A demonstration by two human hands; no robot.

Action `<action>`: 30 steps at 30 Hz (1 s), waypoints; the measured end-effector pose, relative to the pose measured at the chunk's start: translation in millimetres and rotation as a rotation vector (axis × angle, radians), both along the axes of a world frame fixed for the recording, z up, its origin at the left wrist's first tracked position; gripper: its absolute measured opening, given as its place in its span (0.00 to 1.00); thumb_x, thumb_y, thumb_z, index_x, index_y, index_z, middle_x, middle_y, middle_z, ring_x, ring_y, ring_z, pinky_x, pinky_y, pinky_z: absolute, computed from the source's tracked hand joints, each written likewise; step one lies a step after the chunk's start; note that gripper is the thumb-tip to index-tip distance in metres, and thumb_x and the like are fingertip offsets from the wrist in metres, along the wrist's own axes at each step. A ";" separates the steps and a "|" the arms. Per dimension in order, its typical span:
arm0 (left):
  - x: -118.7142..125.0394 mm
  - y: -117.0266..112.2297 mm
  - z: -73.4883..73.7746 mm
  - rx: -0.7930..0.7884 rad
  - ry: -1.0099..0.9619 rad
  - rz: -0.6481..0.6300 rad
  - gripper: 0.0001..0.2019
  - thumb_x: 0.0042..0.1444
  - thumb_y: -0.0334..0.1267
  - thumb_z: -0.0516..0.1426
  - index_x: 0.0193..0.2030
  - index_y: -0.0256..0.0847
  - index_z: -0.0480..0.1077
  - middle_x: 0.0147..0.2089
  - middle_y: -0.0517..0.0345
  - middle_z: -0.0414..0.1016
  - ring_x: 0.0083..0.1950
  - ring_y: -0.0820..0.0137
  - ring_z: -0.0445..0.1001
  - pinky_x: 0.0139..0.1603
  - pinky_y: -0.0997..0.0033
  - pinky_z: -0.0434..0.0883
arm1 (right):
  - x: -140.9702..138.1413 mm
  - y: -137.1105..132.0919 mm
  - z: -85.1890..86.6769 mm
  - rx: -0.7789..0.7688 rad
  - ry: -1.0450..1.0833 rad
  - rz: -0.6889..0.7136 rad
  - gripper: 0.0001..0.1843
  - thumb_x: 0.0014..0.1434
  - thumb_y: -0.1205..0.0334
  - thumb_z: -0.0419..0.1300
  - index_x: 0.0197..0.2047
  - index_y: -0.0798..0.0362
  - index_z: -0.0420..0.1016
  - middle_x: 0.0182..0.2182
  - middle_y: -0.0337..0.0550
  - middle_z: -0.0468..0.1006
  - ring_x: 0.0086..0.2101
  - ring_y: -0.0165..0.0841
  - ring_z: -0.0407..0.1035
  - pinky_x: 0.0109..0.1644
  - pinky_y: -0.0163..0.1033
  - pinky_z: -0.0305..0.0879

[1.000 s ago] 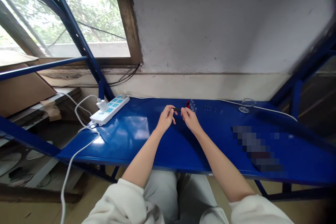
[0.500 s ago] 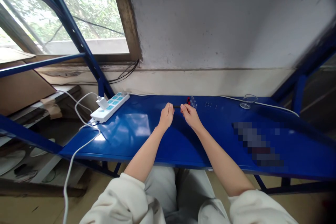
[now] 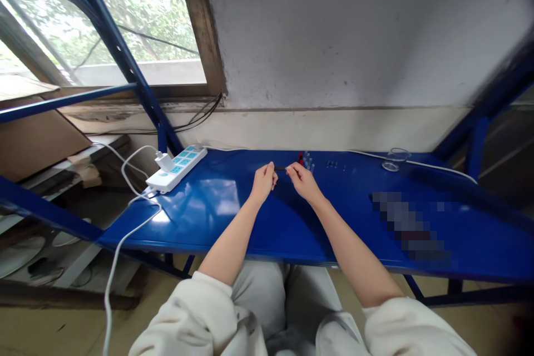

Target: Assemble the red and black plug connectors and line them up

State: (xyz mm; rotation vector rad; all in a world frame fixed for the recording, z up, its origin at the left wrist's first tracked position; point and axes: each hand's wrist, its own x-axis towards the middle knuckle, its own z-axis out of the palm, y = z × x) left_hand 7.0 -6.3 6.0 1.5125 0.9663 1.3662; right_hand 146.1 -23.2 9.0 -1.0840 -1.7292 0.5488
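Barely changed: still pinching thin dark rod (image 3: 280, 168) w/ fingers (image 3: 271, 170), L hand (image 3: 262, 182) & R hand (image 3: 305, 183), over counter (image 3: 208, 211).

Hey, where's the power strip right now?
In the head view, the power strip lies at the table's far left corner, left of the left hand, which pinches a thin black stick with the right hand.

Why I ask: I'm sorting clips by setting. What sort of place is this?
Probably a small workshop: a blue metal bench, a power strip with a plug in it, tiny parts by the wall. The left hand and right hand pinch a thin dark piece.
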 end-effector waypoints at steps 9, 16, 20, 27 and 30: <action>-0.2 -1.3 0.0 0.025 -0.011 0.047 0.22 0.56 0.51 0.45 0.18 0.38 0.57 0.13 0.65 0.58 0.11 0.81 0.54 0.16 0.77 0.55 | 1.6 0.5 -0.4 0.046 -0.057 -0.002 0.16 0.60 0.50 0.44 0.34 0.52 0.64 0.23 0.37 0.64 0.22 0.26 0.57 0.27 0.31 0.54; -0.3 -2.3 1.0 0.043 -0.016 0.097 0.23 0.57 0.51 0.45 0.17 0.37 0.57 0.12 0.65 0.58 0.11 0.82 0.54 0.16 0.78 0.55 | 1.5 0.2 1.1 0.082 -0.023 0.026 0.14 0.60 0.53 0.45 0.37 0.52 0.65 0.25 0.37 0.65 0.22 0.26 0.58 0.26 0.31 0.54; -1.1 -2.3 1.1 0.048 -0.035 0.118 0.23 0.56 0.51 0.45 0.17 0.37 0.57 0.13 0.66 0.58 0.11 0.82 0.54 0.16 0.79 0.57 | 1.0 -0.6 0.7 0.071 0.001 0.044 0.14 0.59 0.53 0.46 0.42 0.51 0.65 0.27 0.38 0.68 0.22 0.26 0.60 0.27 0.32 0.56; -1.7 -1.2 2.9 0.056 -0.064 0.111 0.21 0.55 0.52 0.47 0.22 0.37 0.60 0.17 0.65 0.63 0.11 0.83 0.55 0.13 0.81 0.56 | -0.8 3.9 -7.4 0.047 -0.039 0.037 0.13 0.58 0.54 0.48 0.40 0.52 0.64 0.29 0.41 0.71 0.26 0.29 0.66 0.29 0.34 0.60; -2.4 -1.4 3.9 0.036 -0.063 0.040 0.18 0.52 0.52 0.50 0.31 0.37 0.66 0.20 0.64 0.66 0.12 0.83 0.58 0.13 0.81 0.57 | 0.6 5.3 -9.1 0.056 -0.110 -0.004 0.11 0.57 0.55 0.48 0.39 0.52 0.64 0.29 0.40 0.70 0.21 0.27 0.61 0.26 0.33 0.57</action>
